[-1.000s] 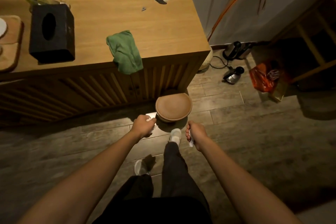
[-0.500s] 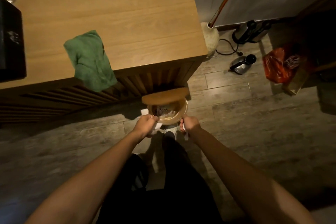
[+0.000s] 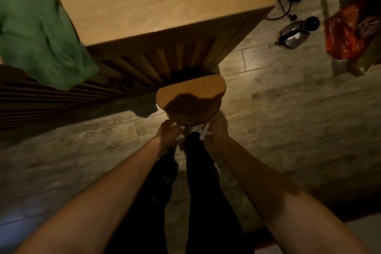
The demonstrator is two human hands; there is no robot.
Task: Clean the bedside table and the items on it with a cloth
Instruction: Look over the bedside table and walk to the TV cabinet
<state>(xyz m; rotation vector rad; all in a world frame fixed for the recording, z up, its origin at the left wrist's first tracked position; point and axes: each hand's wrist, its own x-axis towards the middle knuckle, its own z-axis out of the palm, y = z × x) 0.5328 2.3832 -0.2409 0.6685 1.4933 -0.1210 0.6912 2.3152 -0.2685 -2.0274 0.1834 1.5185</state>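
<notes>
A small round bin (image 3: 190,117) stands on the wood-plank floor (image 3: 288,119) just in front of the bedside table (image 3: 156,0), near its right front corner. Its tan lid (image 3: 191,99) is tipped up on the far side, so the underside faces the camera and hides nearly all of the opening. Only a narrow slice of the inside shows at the near rim, where something pale and crumpled sits; it is too blurred to name.

Both of the person's hands are down at the near rim of the bin. The left hand (image 3: 168,136) has its fingers curled inward, with a scrap of something white (image 3: 181,137) at the fingertips; motion blur leaves it unclear whether it is pinched. The right hand (image 3: 217,134) is also curled, with a white scrap (image 3: 204,133) beside its fingers, and its grip cannot be made out either. The dark trouser legs (image 3: 198,171) stand between the forearms.

The green cloth (image 3: 39,27) lies on the left part of the tabletop, its lower end hanging over the front edge and down across the slatted front (image 3: 156,60). Neither hand touches it.

To the right, on the floor, lie a kettle (image 3: 296,33) and an orange bag (image 3: 344,31).
</notes>
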